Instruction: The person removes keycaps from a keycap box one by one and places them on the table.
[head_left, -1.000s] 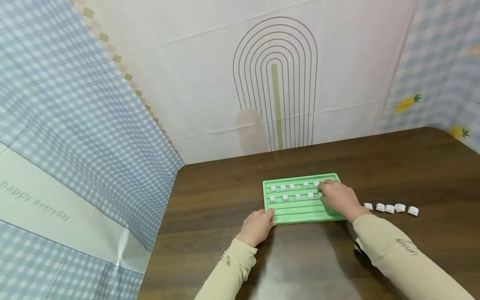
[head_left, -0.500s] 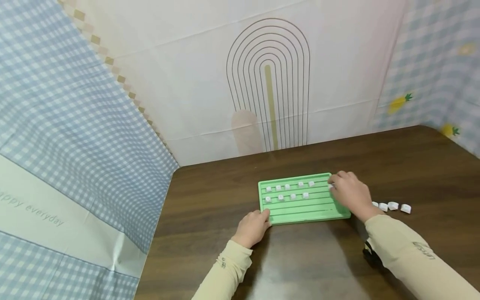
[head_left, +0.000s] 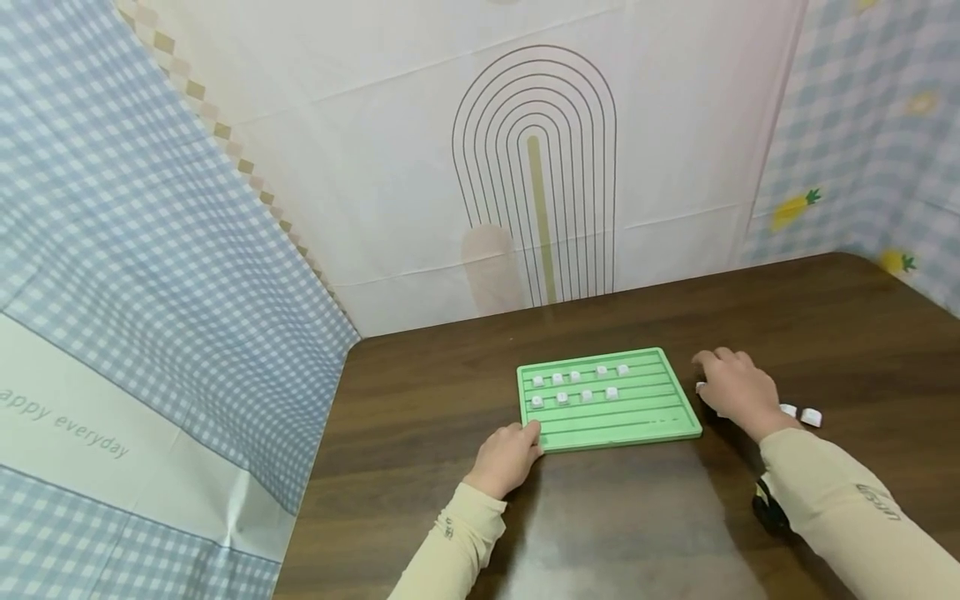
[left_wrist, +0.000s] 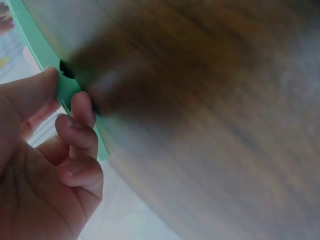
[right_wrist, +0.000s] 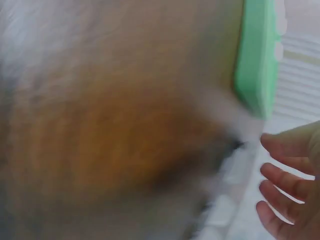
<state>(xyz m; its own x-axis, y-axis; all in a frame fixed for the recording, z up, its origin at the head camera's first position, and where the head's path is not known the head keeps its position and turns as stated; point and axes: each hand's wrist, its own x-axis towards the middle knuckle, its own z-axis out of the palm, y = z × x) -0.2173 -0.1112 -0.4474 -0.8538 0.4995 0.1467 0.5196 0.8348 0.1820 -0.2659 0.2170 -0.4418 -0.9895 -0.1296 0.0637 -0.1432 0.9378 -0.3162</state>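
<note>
My left hand [head_left: 504, 457] grips the near left corner of a green ridged tray [head_left: 600, 421]; in the left wrist view its thumb [left_wrist: 42, 87] lies on one side of the rim and curled fingers on the other. Small white keycaps [head_left: 587, 396] stand in two rows on the tray. To the right of the tray, my right hand [head_left: 738, 387] is low over the table, beside a white keycap [head_left: 701, 387] at its fingertips. The right wrist view shows its fingers [right_wrist: 285, 187] spread, with nothing pinched between them.
More loose white keycaps [head_left: 811, 417] lie on the wooden table [head_left: 600, 517] to the right, partly hidden by the right hand. Patterned cloth [head_left: 390, 167] hangs behind the table and at both sides.
My right hand has moved right, off the tray, with a keycap from the second row; that keycap now sits right of the tray. The left hand keeps its grip on the corner.
</note>
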